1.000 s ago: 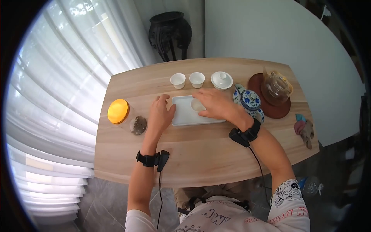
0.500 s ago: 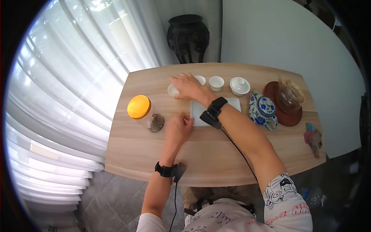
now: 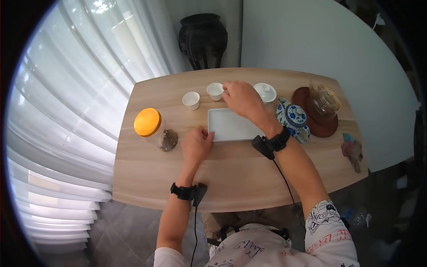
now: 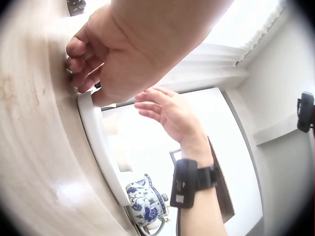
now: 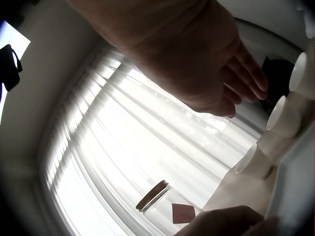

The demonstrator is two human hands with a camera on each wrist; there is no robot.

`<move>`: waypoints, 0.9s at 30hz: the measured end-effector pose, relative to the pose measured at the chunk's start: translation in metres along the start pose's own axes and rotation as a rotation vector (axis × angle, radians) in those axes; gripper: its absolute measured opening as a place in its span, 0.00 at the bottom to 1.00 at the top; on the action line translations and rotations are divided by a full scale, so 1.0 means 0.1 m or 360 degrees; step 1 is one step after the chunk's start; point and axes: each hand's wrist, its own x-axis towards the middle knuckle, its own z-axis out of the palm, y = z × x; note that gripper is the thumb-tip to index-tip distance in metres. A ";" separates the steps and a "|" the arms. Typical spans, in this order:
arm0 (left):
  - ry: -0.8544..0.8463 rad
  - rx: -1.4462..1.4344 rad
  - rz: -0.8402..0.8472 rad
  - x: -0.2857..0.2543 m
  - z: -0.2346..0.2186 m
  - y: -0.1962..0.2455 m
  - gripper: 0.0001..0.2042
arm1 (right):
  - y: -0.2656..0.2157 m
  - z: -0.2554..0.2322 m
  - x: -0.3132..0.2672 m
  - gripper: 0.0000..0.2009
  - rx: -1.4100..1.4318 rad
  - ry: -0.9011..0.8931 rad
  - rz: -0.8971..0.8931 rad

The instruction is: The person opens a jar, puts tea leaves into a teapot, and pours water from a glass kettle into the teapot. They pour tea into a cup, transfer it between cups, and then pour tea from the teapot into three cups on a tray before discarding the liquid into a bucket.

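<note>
My left hand (image 3: 196,144) touches the near left corner of the white tray (image 3: 233,125) with its thumb, other fingers loosely curled. In the left wrist view the thumb lies against the tray's end (image 4: 101,147). My right hand (image 3: 245,101) hovers beyond the tray, its fingertips beside a white cup (image 3: 215,92); another cup (image 3: 191,101) stands to the left. The right wrist view shows three cups in a row, the nearest (image 5: 255,162) by the tray, and the right hand (image 5: 211,73) above with relaxed fingers holding nothing. The hand hides the third cup in the head view.
A lidded white bowl (image 3: 265,92), a blue-and-white teapot (image 3: 294,116) and a glass teapot (image 3: 324,104) on a brown round mat (image 3: 321,130) stand to the right. At left is a yellow-lidded jar (image 3: 148,122) with dark contents; a cloth (image 3: 352,152) lies far right.
My right hand has carried the cup from the tray to the row's left end, let it go and moved back right. My left hand has come to the tray's near left corner.
</note>
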 end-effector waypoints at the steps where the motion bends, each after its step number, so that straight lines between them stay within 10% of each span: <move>1: 0.0017 0.0021 0.0005 0.02 0.00 0.01 0.15 | 0.09 -0.13 -0.19 0.11 -0.0117 -0.0032 0.0174; 12: 0.0184 0.0134 0.0193 0.09 0.14 0.05 0.10 | 0.47 0.20 -1.16 0.08 -0.0475 0.0044 0.0657; 27: 0.0116 -0.0631 -0.0003 0.19 -0.73 0.48 0.11 | 0.40 -0.58 -0.92 0.08 0.0000 0.0289 0.0376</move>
